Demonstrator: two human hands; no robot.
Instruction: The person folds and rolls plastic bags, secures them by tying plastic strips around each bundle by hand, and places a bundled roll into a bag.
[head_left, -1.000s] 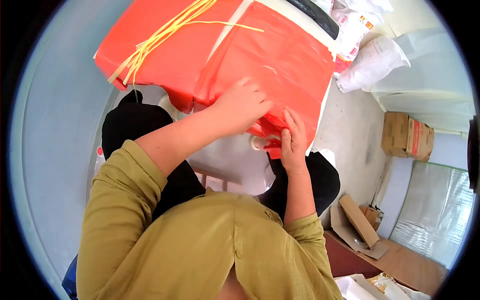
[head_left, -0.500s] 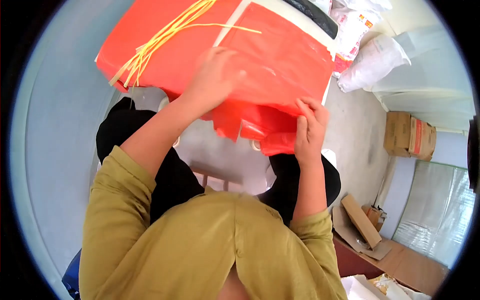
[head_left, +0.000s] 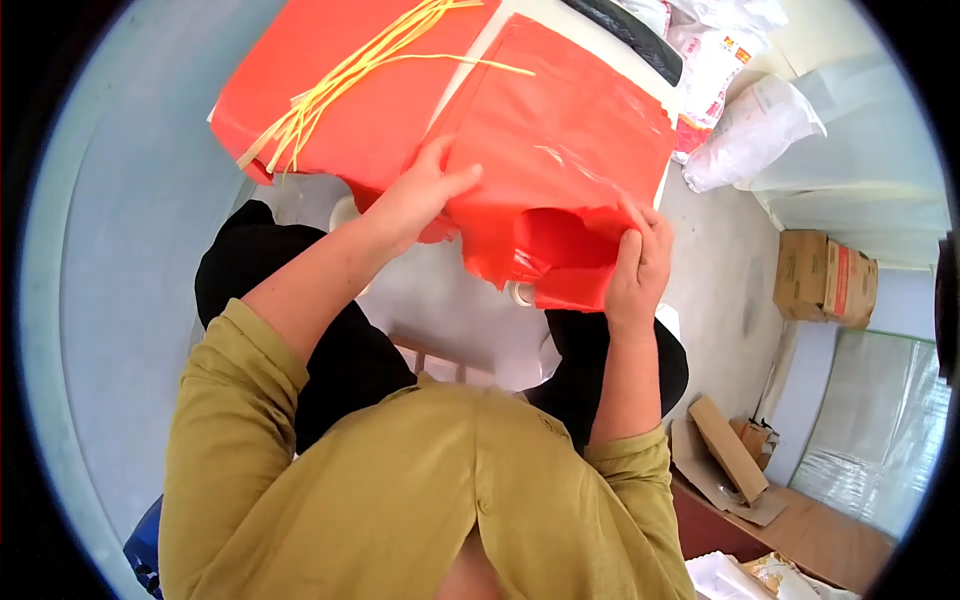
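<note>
A red plastic bag (head_left: pixel 570 130) lies on the right part of the white table, its near end hanging over the front edge with a gaping opening. My right hand (head_left: pixel 640 265) is closed on the right corner of that opening, thumb against fingers. At the bag's left side, my left hand (head_left: pixel 420 195) touches the red plastic, thumb and fingers apart. More red plastic sheeting or bags (head_left: pixel 330 70) lie to the left, and a bunch of yellow strips (head_left: pixel 350 75) rests across them.
A black rolled item (head_left: pixel 625 38) lies at the table's far edge. White printed sacks (head_left: pixel 705 80) stand beyond it on the right. A cardboard box (head_left: pixel 825 278) sits against the right wall, with flattened cardboard (head_left: pixel 725 455) nearer. My knees are under the table's front edge.
My left hand has come down toward the bag's near left side. The bag's opening gapes wider, with my right hand still holding its corner. The whole view has shifted slightly.
</note>
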